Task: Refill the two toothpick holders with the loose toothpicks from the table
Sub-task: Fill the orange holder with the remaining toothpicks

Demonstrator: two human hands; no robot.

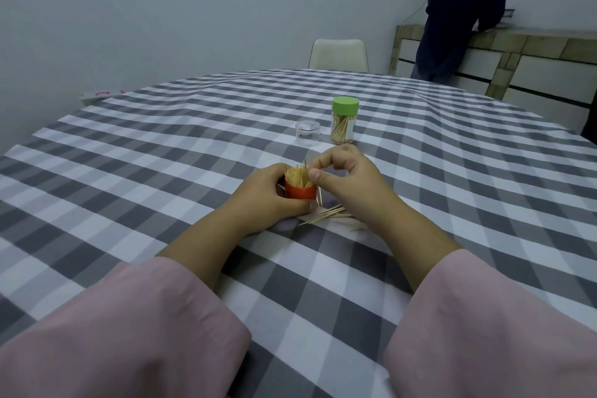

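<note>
Orange holder [300, 192] is gripped by left hand [268, 195]; toothpick [305, 165] is pinched by right hand [347, 178] w/ loose toothpicks [326, 215] just near.

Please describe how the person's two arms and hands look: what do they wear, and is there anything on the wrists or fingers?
Both arms wear loose, plain pink sleeves, the left sleeve and the right sleeve, pushed back so the forearms are bare. The left hand and right hand are bare: no gloves, and no ring, watch or bracelet shows. The sleeve fabric has no visible print or marking.
</note>
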